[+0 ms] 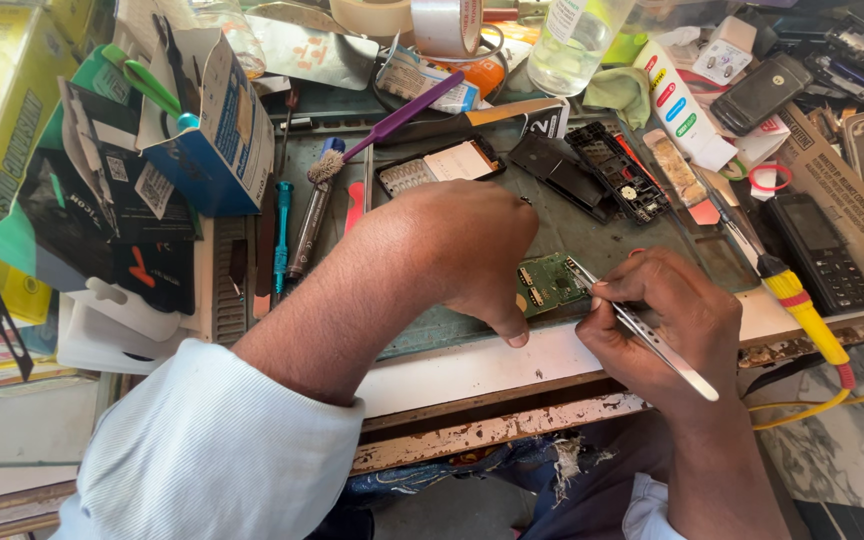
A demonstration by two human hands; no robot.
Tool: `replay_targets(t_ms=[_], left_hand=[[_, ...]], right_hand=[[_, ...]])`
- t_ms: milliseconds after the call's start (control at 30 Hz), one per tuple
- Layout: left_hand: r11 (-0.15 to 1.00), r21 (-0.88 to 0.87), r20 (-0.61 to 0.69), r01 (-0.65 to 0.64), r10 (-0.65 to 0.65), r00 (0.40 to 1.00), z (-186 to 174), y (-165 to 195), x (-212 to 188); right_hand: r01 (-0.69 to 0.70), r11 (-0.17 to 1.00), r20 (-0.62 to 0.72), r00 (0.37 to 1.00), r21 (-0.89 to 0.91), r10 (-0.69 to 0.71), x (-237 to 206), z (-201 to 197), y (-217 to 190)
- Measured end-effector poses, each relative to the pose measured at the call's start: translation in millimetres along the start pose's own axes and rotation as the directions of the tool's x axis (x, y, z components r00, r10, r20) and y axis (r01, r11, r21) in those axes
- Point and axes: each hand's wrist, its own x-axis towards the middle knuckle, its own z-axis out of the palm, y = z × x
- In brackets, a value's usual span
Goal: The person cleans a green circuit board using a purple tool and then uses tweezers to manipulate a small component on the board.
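Note:
My left hand reaches over the dark work mat and pins a small green circuit board down with thumb and fingers. My right hand grips metal tweezers, whose tips touch the right edge of the board. A phone front with keypad and blank screen lies further back on the mat. Black plastic phone housing parts lie to its right.
A yellow-handled soldering iron with its yellow cable lies at the right beside a black keypad phone. A purple toothbrush, screwdrivers, tape rolls, a clear bottle and open cardboard boxes crowd the back and left.

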Motion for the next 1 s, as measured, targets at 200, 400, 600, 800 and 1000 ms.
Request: replay_targets(t_ms=[200,400,600,800,1000], left_hand=[[0.999,-0.040,-0.078,-0.005,0.002,0.997,-5,5,-8],[0.995,-0.056,-0.231,-0.085,0.070,0.970,-6,9,-10],[0.996,-0.065,-0.190,-0.067,0.054,0.980,-7,12,-10],[0.993,-0.077,-0.246,-0.084,0.063,0.967,-7,12,-8],[0.994,-0.081,-0.225,-0.069,0.049,0.973,-5,11,-6]], right_hand=[[0.020,1.000,-0.031,0.999,0.010,-0.019,-3,-2,2],[-0.115,0.974,-0.074,0.988,0.197,0.132,-10,-5,2],[-0.014,0.994,-0.059,0.998,0.111,0.021,-7,-8,10],[0.005,0.996,-0.050,0.999,0.091,0.000,-7,-6,12],[-0.029,0.997,-0.046,0.998,0.066,0.033,-9,-8,12]])
